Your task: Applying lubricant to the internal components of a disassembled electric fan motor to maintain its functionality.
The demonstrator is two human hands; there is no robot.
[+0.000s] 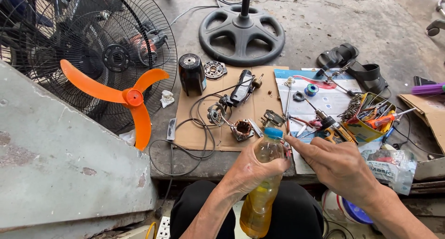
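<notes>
My left hand (252,167) grips a clear plastic bottle (260,192) with yellow liquid and a blue cap, held upright over my lap. My right hand (336,165) is beside the bottle's neck, its fingers stretched toward the cap and holding nothing that I can see. Just beyond the bottle, fan motor parts (242,129) with copper windings lie on a sheet of brown cardboard (194,132).
An orange fan blade (127,97) leans on black wire fan guards (92,40) at the left. A black motor cover (191,73), a round fan base (242,34), a drill (336,130), a yellow box of tools (371,118), black sandals (366,72) and a grey concrete slab (60,165) surround the spot.
</notes>
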